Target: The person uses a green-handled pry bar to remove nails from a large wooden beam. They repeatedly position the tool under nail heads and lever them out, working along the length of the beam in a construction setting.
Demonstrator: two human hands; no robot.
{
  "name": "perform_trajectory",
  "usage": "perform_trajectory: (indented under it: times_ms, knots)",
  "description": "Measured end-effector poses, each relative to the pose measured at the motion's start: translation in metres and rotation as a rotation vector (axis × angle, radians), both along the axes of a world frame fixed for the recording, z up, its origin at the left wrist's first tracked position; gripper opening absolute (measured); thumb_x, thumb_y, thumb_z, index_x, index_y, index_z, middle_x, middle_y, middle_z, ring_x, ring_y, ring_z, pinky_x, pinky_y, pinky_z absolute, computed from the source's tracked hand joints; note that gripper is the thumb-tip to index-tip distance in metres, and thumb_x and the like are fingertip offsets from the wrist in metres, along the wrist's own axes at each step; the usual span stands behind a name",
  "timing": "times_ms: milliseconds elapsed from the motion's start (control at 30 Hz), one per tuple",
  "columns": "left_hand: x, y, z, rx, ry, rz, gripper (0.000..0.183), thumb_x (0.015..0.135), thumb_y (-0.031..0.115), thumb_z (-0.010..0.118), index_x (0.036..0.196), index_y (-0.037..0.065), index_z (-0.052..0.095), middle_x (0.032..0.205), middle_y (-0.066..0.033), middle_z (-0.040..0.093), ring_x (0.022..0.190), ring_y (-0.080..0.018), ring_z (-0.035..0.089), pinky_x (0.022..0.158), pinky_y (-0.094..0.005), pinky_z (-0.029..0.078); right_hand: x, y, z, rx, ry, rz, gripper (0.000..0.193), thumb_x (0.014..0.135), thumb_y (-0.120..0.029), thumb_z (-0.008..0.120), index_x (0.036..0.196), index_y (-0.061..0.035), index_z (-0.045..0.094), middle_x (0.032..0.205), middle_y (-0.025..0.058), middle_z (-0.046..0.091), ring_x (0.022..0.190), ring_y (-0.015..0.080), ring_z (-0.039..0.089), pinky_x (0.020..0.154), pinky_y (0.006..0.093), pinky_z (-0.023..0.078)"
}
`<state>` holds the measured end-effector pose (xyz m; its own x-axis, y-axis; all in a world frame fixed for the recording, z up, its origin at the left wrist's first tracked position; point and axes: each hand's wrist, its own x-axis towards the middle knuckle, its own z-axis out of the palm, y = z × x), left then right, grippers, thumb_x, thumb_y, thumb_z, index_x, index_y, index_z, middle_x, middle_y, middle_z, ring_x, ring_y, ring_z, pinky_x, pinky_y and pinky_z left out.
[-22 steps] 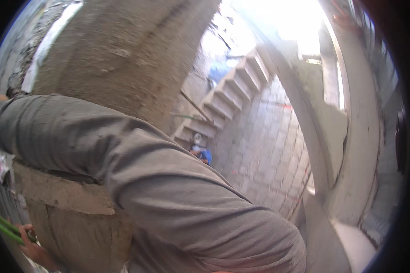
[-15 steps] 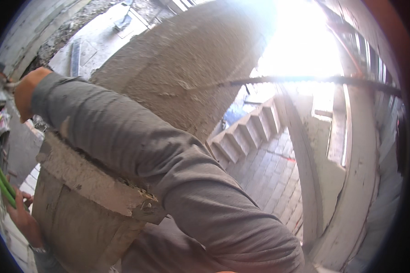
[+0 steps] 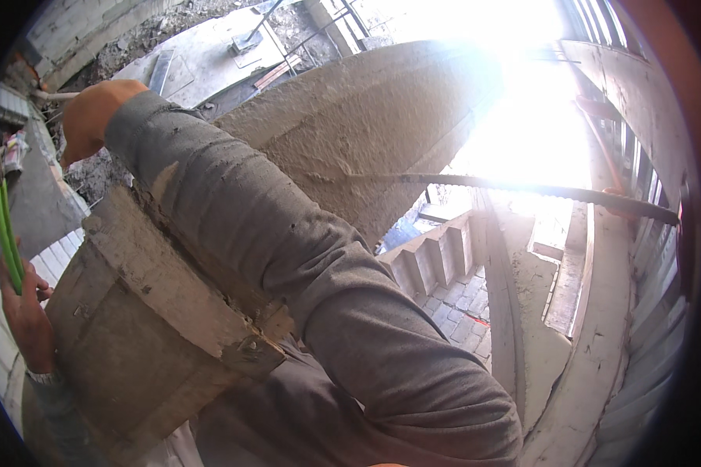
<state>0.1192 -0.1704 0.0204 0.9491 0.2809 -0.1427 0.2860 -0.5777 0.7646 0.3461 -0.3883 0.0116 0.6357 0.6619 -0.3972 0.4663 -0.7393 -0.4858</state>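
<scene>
Currently, the green-handled tool (image 3: 6,233) is located at the far left of the view, roughly upright, with its 2 handles close together. The left hand (image 3: 29,319) carries it; the fingers are clamped on the lower ends of the handles. A small pink-and-white item (image 3: 14,152) appears next to the tool's dark upper end; contact between the 2 cannot be determined.

The right arm, in a grey sleeve (image 3: 319,272), extends diagonally across the view to the upper left. The right hand (image 3: 93,117) is bent at the wrist, beside a pale rod (image 3: 54,96). Its fingers are mostly hidden, so whether they are apart, together or gripping the rod cannot be told.

Between the 2 arms is a mud-coloured block (image 3: 148,335) with a rough, chipped upper edge. Beyond the sleeve stands a rough concrete slab (image 3: 350,124). A ribbed rod (image 3: 514,185) runs from the slab toward the right rim. Below the rod are concrete steps (image 3: 444,253) and grey paving (image 3: 456,311). Corrugated sheeting (image 3: 642,381) lines the right side. A pale panel (image 3: 202,66) lies at the upper left, with rubble near its edge.
</scene>
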Motion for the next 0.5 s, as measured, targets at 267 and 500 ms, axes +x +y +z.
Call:
perform_trajectory:
  times_ms: [267, 500]
  knots:
    - [-0.001, 0.028, -0.019, 0.175, -0.080, -0.168, 0.039, 0.105, 0.016, 0.051, 0.142, 0.007, 0.054, 0.113, -0.0024, 0.063, 0.074, -0.0084, 0.048, 0.066, -0.0241, 0.044, 0.020, 0.010, -0.013, -0.057, 0.005, -0.003, 0.057, 0.079, -0.059, 0.076, 0.117, -0.0170, 0.076, 0.116, 0.0064, 0.074, 0.109, 0.0255, 0.070, 0.091, 0.0405, 0.053]
    - [0.015, 0.061, -0.023, 0.150, 0.001, -0.156, 0.028, 0.105, 0.023, 0.054, 0.119, 0.001, 0.063, 0.098, -0.0126, 0.060, 0.085, -0.0239, 0.056, 0.080, -0.0392, 0.048, 0.042, 0.015, -0.024, -0.041, -0.172, -0.036, 0.050, 0.084, -0.050, 0.074, 0.120, -0.0155, 0.075, 0.111, 0.0074, 0.076, 0.099, 0.0238, 0.073, 0.084, 0.0390, 0.056]
